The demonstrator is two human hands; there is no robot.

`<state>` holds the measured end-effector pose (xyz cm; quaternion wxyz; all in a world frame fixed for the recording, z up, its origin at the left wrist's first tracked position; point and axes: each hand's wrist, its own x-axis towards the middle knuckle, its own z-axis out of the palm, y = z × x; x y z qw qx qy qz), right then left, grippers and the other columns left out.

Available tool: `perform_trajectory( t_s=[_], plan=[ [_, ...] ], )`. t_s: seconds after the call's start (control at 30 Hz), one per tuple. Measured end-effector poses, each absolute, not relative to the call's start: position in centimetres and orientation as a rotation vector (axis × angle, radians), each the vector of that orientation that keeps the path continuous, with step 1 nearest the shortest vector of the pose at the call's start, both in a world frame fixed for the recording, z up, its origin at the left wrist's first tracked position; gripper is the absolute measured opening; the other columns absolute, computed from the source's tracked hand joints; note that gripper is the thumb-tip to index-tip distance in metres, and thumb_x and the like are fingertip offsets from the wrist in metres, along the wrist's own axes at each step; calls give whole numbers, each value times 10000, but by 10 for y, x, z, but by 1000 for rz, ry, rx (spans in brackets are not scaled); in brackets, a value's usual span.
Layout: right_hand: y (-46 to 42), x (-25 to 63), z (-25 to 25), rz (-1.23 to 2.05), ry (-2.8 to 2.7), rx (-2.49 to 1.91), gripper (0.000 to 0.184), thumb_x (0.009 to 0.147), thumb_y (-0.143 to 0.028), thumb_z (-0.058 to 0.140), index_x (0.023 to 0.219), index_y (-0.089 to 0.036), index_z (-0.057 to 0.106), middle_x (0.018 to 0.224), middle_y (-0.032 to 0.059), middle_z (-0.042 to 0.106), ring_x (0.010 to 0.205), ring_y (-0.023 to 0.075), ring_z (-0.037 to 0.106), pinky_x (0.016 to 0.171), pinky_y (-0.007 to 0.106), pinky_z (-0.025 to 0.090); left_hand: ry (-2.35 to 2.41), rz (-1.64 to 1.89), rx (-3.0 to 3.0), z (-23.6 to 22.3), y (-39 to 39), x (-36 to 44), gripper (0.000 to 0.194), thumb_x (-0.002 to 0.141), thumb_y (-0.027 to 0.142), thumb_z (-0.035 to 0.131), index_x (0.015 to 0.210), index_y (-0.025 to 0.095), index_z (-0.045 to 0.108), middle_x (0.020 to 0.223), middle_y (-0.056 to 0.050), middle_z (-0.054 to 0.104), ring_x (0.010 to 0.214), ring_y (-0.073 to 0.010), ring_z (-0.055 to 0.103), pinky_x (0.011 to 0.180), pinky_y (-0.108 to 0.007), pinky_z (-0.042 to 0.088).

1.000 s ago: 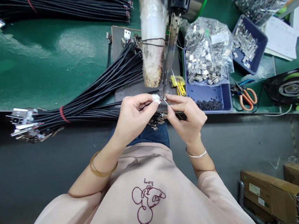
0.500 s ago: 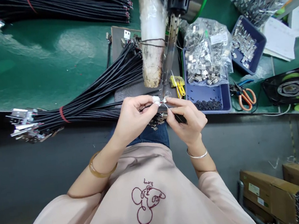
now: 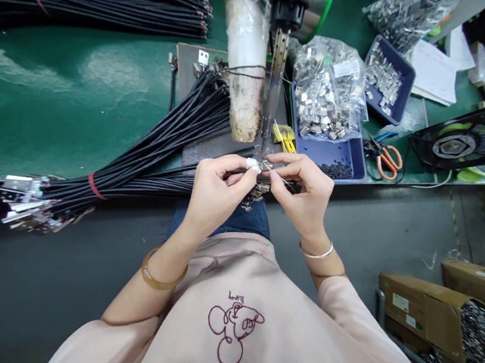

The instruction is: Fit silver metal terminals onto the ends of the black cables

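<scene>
My left hand (image 3: 220, 184) is closed in a pinch, white wraps on its thumb and index fingertips. At its tips is a small metal connector (image 3: 266, 165), and the end of a black cable seems to run into the pinch, mostly hidden. Close by on the right, my right hand (image 3: 302, 183) curls its thumb and index finger around that connector, with a thin silvery wire (image 3: 287, 184) passing through its fingers. Just above both hands, the metal tip of a soldering iron (image 3: 273, 89) points down. A bundle of black cables (image 3: 146, 152), tied with a red band, lies left of my hands.
A white wrapped tube (image 3: 246, 75) hangs beside the iron. On the right stand a blue tray (image 3: 357, 161) with bagged metal connectors, a smaller connector bin (image 3: 408, 90), orange-handled cutters (image 3: 388, 162) and a black fan (image 3: 461, 141). More cables (image 3: 115, 11) lie at the back left.
The fingers of my right hand have shifted slightly at the connector, and the thin wire has dropped lower. My left hand keeps its pinch. The whole view has moved a little.
</scene>
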<state>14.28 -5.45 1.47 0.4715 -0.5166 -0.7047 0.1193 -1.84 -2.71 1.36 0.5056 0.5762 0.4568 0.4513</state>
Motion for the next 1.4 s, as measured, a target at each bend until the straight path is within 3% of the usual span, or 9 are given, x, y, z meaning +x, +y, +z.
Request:
perform_trajectory(
  t_s=[0.13,0.33,0.57,0.8,0.97,1.4],
  plan=[
    [-52,144,13,196,-1788,-1229,108,875,-124,648,826,-220,650,981,31,775,926,168,745,839,342,620,1131,1084,1346,12,-26,-16,148,774,194,654,651,138,713,530,29,443,495,-61,285,470,-233,205],
    [-49,145,11,190,-1800,-1228,95,876,-131,654,844,-221,656,1001,41,775,936,171,745,787,323,630,1150,1111,1338,12,-23,-13,112,748,173,660,659,146,723,515,36,395,497,-62,276,468,-231,200],
    [-49,144,17,172,-1808,-1213,134,863,-105,676,855,-239,668,998,24,771,951,176,744,848,355,617,1162,1137,1318,15,-21,-13,103,732,177,661,672,145,739,527,35,421,496,-57,281,456,-218,201],
    [-52,148,15,201,-1839,-1191,144,875,-114,641,827,-243,597,908,3,761,951,179,750,817,348,614,1140,1038,1355,13,-22,-15,134,745,177,645,656,148,741,506,36,375,487,-57,251,461,-225,176],
    [-54,149,12,155,-1846,-1208,123,886,-128,648,845,-239,614,970,16,765,912,164,744,810,331,603,1128,1033,1382,10,-22,-15,138,741,177,651,617,152,705,494,42,349,481,-59,246,462,-231,179],
    [-52,143,18,131,-1848,-1228,134,863,-116,673,815,-236,634,965,19,760,928,170,736,830,334,602,1105,1090,1276,14,-21,-12,99,708,167,646,623,140,688,525,44,434,485,-51,286,449,-209,211]
  ],
)
